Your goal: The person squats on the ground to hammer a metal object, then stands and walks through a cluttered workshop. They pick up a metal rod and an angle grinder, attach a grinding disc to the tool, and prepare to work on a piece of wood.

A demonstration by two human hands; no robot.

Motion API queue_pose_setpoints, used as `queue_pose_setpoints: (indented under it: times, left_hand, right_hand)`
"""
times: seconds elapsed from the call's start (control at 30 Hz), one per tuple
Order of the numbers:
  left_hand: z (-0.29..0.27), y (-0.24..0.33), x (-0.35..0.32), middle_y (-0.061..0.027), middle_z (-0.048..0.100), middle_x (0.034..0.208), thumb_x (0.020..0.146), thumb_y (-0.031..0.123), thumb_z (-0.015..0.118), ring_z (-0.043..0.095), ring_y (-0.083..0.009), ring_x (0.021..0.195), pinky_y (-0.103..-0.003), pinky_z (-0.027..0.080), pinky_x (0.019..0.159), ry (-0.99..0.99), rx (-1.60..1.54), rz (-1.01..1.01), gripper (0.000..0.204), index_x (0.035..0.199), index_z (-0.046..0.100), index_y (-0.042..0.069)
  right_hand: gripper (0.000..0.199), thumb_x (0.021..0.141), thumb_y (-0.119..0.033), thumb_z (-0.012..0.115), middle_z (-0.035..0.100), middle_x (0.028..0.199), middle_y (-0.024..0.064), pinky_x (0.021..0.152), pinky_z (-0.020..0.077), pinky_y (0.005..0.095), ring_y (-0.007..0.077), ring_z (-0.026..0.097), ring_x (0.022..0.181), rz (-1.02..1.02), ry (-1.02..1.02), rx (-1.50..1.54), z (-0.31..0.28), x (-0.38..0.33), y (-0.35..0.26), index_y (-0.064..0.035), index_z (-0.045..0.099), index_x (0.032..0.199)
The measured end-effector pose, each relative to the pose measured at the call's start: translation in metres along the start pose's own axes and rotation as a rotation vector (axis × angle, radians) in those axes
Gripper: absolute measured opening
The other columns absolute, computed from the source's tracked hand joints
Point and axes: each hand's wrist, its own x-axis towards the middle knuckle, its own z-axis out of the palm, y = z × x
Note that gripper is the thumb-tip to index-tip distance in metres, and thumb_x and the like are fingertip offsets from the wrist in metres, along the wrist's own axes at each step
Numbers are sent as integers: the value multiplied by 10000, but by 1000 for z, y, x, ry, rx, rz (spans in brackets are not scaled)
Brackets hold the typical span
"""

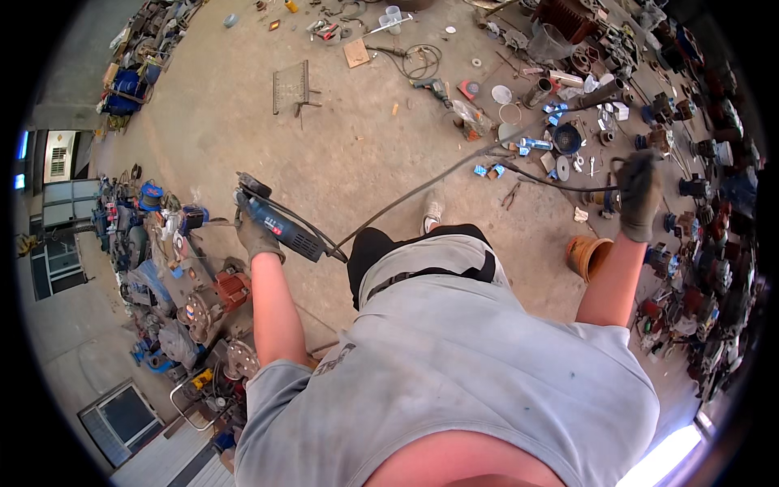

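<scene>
Grey shirt cloth (454,357) fills the lower view. Out from it, the gloved left hand (256,234) wraps its fingers tight round a blue angle grinder (280,227), black guard and disc at its far end, level over the concrete floor (341,154). From the grinder's rear a black cable (454,172) runs across to the gloved right hand (639,199), whose fingers close on it. Beyond the grinder the floor lies open; left of it motors (215,296) crowd close, and scattered parts (560,138) ring the far side.
</scene>
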Motion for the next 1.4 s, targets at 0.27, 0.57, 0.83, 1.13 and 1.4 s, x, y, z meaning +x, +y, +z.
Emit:
queue_pose_setpoints:
  times: [0.27, 0.57, 0.83, 1.13, 1.4]
  left_hand:
    - [156, 86, 118, -103, 687, 1359, 1059, 380, 698, 686, -251, 1173, -395, 571, 1015, -268, -420, 310, 493, 1428, 607, 67]
    - [265, 182, 194, -117, 674, 1325, 1003, 411, 771, 680, -234, 1142, -400, 586, 951, -450, -477, 399, 609, 1441, 564, 42]
    - [299, 209, 284, -137, 713, 1201, 1013, 615, 647, 725, -257, 975, -413, 640, 817, -603, -532, 18, 676, 1378, 584, 49]
    - [304, 193, 332, -106, 732, 1188, 1064, 443, 659, 733, -193, 876, -344, 619, 743, -1035, 67, -142, 532, 1369, 630, 7]
    - [240, 160, 371, -90, 755, 1093, 943, 216, 850, 726, -134, 823, -258, 577, 664, -400, 247, -108, 544, 1376, 630, -29]
  right_hand:
    - [448, 1017, -438, 718, 744, 801, 70, 685, 557, 341, 153, 685, 703, 481, -772, -697, 305, 26, 158, 4, 760, 1075]
    - [534, 1021, -427, 728, 715, 1317, 101, 1019, 544, 380, 235, 667, 1237, 586, -678, 225, 536, 57, 139, -38, 653, 1379]
    - [448, 1130, -426, 535, 692, 800, 69, 703, 531, 348, 178, 689, 786, 621, -765, -20, 591, 99, 214, -41, 698, 968]
    - [488, 1107, -554, 499, 726, 1118, 78, 826, 597, 400, 251, 721, 1019, 503, -301, 714, 698, 286, 186, -98, 656, 1179]
    - [425, 1130, -488, 499, 592, 826, -32, 560, 377, 242, 61, 449, 573, 485, -467, 885, 600, 272, 152, -125, 714, 1178]
